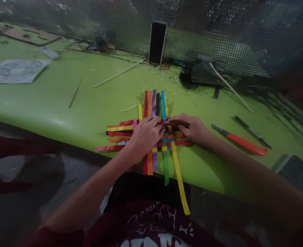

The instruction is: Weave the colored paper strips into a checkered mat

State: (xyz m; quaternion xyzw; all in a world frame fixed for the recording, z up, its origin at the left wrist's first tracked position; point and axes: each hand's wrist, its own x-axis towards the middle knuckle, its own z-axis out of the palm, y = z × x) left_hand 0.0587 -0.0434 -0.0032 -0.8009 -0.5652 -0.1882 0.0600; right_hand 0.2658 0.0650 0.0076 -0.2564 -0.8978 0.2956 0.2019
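Colourful strips [164, 143] are woven over and under each other on the green desk [89, 109], right near its edge. Think of them as the middle of a clock. The left hand [146, 134] lies on top of the weave, a bit to 9 o'clock, with its fingers bent. The right hand [191, 127] is at 3 o'clock, with its thumb and fingertips close together at the weave. I cannot tell if either hand is pinching a strip. One long yellow strip [180, 178] pokes out at 5 o'clock, past the edge of the desk.

At 12 o'clock a phone [157, 43] stands up, near a wall full of little holes [198, 37]. A knife with a red handle [244, 143] lies at 3 o'clock, and a thin dark tool [251, 131] is just beside it. A pale stick [119, 73] lies at 11 o'clock. Far out at 10 o'clock is a paper with a drawing [16, 72].
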